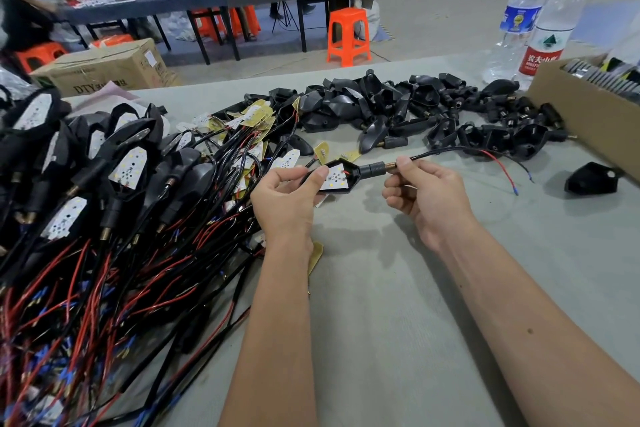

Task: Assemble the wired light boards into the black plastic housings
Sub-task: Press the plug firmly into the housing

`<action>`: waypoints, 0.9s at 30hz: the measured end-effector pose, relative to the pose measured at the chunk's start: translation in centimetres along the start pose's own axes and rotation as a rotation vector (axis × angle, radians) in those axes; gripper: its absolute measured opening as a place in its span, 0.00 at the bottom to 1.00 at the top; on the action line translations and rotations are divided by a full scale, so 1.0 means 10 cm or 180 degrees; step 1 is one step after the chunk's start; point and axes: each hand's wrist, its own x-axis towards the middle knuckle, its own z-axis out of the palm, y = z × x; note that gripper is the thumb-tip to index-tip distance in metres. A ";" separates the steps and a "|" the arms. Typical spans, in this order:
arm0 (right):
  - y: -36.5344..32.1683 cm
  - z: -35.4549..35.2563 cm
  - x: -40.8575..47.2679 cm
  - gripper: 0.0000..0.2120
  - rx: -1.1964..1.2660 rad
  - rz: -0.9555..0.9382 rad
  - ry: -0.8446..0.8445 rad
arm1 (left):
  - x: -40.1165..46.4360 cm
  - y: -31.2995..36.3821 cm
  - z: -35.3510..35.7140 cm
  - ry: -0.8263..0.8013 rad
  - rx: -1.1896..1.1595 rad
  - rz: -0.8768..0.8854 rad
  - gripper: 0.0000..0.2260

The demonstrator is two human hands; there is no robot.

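Nearest you, your left hand (pixel 289 199) pinches the body of one black housing (pixel 349 173) between thumb and curled fingers, held up off the grey table (pixel 398 305). Your right hand (pixel 424 189) is closed on the brass threaded stem (pixel 391 166) and the black lead (pixel 436 151) coming out of it, thumb and forefinger tight on the wire. The white light board (pixel 334 177) sits face up inside the housing's open cavity, LEDs showing, a bit of red wire at its right edge. Looks seated or almost; can't tell if it's fully flush. The lead's red and black tails (pixel 509 172) trail right, over the table.

Progress, judged from the piles: a large heap of finished units (pixel 114 170) lies to your left, boards in shells, red and black wires tangled toward you. Just past your hands, loose wired boards (pixel 258 114), yellowish backs and white faces, are not yet housed. Beyond them a broad scatter of empty housings (pixel 398 107) stretches right across the table, one more shell (pixel 592 178) sitting apart near the cardboard box (pixel 571 104). So roughly midway, plenty left.

Far right stand two water bottles (pixel 540 21).
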 end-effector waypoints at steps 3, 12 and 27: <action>-0.01 0.02 -0.02 0.16 -0.0429 -0.0015 0.0028 | 0.03 0.01 -0.02 0.0084 0.0104 0.0146 0.12; -0.05 0.03 -0.07 0.12 -0.4258 -0.2409 -0.0342 | 0.10 0.11 -0.14 0.0115 0.0350 0.0331 0.14; -0.31 1.74 -0.19 0.11 -0.1080 -0.0495 -0.1046 | -0.19 0.95 -0.58 -0.1224 0.0620 -0.0619 0.18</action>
